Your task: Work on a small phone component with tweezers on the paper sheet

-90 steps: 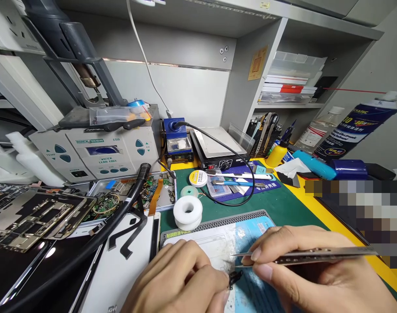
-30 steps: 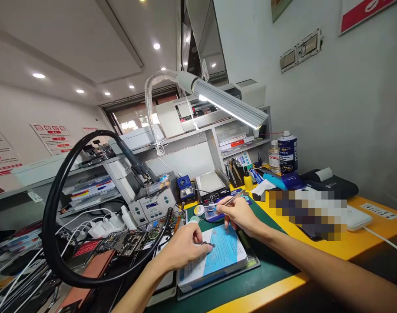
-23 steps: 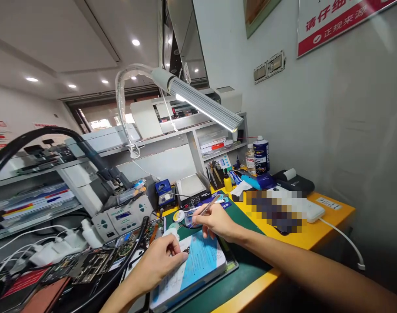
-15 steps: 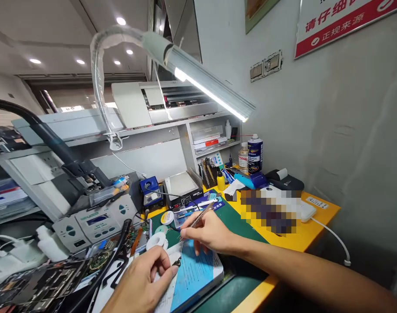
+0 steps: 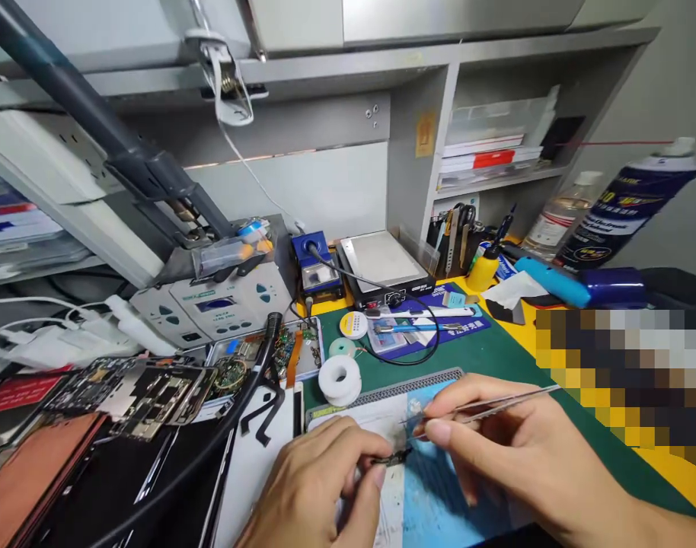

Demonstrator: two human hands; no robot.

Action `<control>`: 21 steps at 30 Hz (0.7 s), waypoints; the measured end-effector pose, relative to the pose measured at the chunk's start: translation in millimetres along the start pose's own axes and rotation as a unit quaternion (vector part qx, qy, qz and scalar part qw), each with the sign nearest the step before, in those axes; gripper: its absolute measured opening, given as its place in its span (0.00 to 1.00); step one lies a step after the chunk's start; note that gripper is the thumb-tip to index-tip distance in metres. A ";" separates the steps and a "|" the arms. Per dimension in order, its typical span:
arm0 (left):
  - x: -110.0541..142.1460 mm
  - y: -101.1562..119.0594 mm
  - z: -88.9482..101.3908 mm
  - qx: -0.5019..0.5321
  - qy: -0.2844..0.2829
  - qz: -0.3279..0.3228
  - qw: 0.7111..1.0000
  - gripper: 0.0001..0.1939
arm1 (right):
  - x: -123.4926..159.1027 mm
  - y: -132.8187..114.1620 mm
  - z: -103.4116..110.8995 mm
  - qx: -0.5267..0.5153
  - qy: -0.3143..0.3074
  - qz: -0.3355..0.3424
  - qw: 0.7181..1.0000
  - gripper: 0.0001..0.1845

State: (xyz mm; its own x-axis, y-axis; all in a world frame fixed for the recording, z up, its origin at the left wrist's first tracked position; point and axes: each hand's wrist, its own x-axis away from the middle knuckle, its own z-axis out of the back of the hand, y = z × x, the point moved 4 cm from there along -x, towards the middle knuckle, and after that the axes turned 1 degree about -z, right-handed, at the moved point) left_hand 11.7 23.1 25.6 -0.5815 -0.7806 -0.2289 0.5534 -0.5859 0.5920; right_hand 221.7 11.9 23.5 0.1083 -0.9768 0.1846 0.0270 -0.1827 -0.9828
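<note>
My left hand (image 5: 317, 487) pinches a small dark component (image 5: 394, 457) between thumb and fingertips, just above a blue and white mat (image 5: 433, 498) at the front of the bench. Metal tweezers (image 5: 485, 404) sit in my right hand (image 5: 508, 457), held like a pen. Their tips point left and hover close to the component. The two hands nearly touch over the mat.
A white solder spool (image 5: 340, 378) stands just behind the hands. A hot-air station (image 5: 216, 304), a tray of circuit boards (image 5: 257, 354), a black hose (image 5: 222, 426) and opened phone frames (image 5: 136, 388) crowd the left. A heating plate (image 5: 382, 266), tool cup (image 5: 456, 243) and spray can (image 5: 622, 213) stand behind and right.
The view has dropped from the room and lamp down to the bench and moved in close. Both hands stay over the mat, with the tweezer tips now nearer the component.
</note>
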 end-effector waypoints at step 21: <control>11.0 -2.4 4.8 0.056 0.066 0.098 0.991 0.09 | -5.7 3.2 1.0 0.085 -0.002 -0.038 0.996 0.22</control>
State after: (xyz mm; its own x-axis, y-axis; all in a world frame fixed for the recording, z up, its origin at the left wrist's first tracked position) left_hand 1.1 17.0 25.4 -0.3812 -0.9035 -0.1957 0.5748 -0.3974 0.7153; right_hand 222.2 16.9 19.3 0.1032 -0.9603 0.2592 0.2037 -0.2347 -0.9505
